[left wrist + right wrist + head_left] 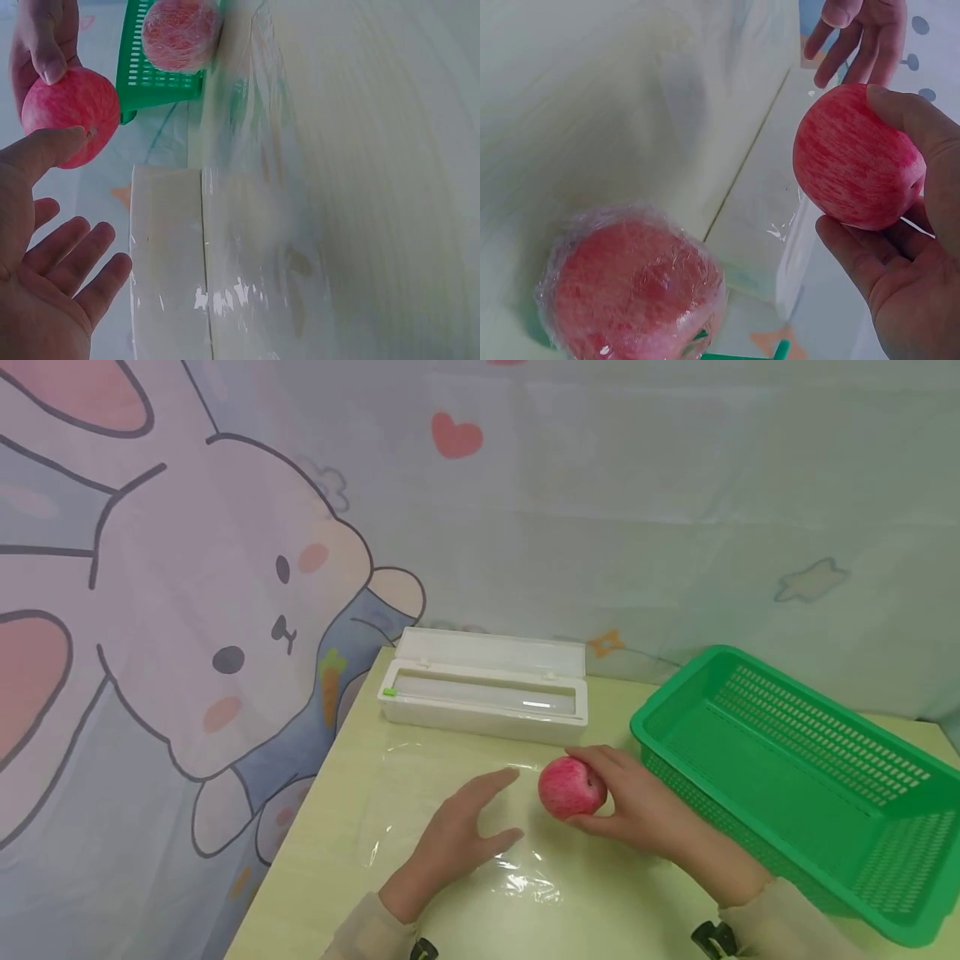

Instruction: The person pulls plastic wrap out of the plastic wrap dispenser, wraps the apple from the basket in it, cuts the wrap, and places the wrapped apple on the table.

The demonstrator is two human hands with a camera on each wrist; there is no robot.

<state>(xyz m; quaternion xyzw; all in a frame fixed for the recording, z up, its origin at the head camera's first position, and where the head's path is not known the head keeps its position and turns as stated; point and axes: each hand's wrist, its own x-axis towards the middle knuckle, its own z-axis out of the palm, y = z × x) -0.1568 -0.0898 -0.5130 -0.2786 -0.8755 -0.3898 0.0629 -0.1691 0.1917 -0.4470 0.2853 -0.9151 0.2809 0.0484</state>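
Observation:
My right hand (pixel 637 802) grips a red apple (pixel 572 787) above the table, thumb on one side and fingers on the other. To the left, my left hand (pixel 461 839) is held with thumb and fingers spread, facing the apple with a gap between. In the left wrist view the left thumb overlaps the apple (pixel 75 112). Beneath both hands a sheet of clear cling film (pixel 420 802) lies on the table, glinting. A second apple (pixel 637 289), wrapped in film, sits near the right hand; the right arm hides it in the head view.
Behind the film stands a white cling film dispenser (pixel 483 718) with its lid up and a green slider at its left end. A green basket (pixel 757 827) is at the right of the table (pixel 300 877). A cartoon-printed cloth (pixel 600 510) hangs behind.

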